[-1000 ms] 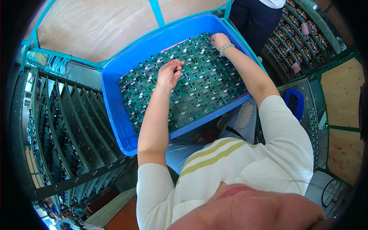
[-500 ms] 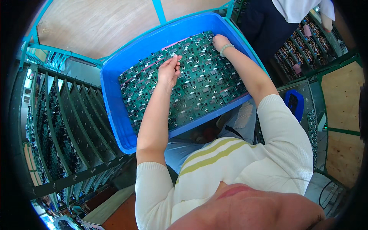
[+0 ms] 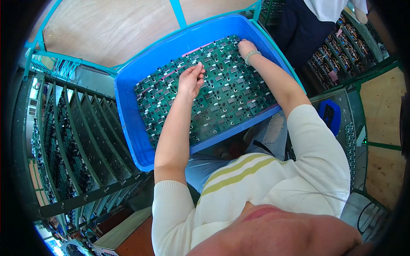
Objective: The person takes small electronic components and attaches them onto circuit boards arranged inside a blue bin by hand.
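Observation:
A blue plastic tub holds green circuit boards laid in rows, dotted with small black and white parts. Strips of pink show between some rows. Over the middle of the boards, my left hand is closed, its thumb and forefinger pinched together; whatever is between them is too small to make out. My right hand, with a beaded bracelet at the wrist, is at the boards' far right corner. Its fingers are curled down and partly hidden, so what they grip cannot be made out.
On the left stands a green slotted rack with boards in some slots. A smaller blue bin sits at the right. Another person stands beyond the tub's far right corner, near racks of wired boards. A wooden panel rises behind the tub.
The whole view has shifted slightly. Both hands keep nearly the same places over the boards, the left still pinched and the right still at the far corner.

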Available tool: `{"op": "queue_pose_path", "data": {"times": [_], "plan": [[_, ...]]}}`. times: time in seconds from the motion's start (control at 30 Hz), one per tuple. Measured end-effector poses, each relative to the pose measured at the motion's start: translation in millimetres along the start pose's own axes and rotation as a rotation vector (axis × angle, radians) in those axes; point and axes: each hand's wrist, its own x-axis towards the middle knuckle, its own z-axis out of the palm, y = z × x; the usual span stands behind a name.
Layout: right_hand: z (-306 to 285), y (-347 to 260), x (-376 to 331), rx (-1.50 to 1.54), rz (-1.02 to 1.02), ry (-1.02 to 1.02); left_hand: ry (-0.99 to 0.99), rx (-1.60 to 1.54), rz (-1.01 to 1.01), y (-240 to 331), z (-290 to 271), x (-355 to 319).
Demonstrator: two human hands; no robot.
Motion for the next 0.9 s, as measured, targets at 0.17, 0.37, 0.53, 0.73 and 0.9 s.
{"op": "queue_pose_path", "data": {"times": [0.17, 0.37, 0.53, 0.73, 0.9], "plan": [[-24.7, -16.1, 1.6, 0.234, -0.185, 0.164, 0.018, 0.022, 0.018, -0.4, 2.4, 0.5], [-71.7, -91.8, -46.7, 1.199, -0.648, -0.230, 0.011, -0.111, -0.014, 0.4, -1.6, 1.9], [-65.9, -99.9, -53.1, 1.155, -0.579, -0.115, -0.022, -0.161, -0.041, 2.5, -4.0, 3.3], [-61.3, -95.7, -48.5, 1.328, -0.583, -0.243, 0.013, -0.078, -0.055, 2.0, 1.1, 0.0], [-46.4, -33.9, -3.3, 0.356, -0.238, 0.229, -0.002, -0.087, -0.063, 0.2, -3.3, 2.4]]}}
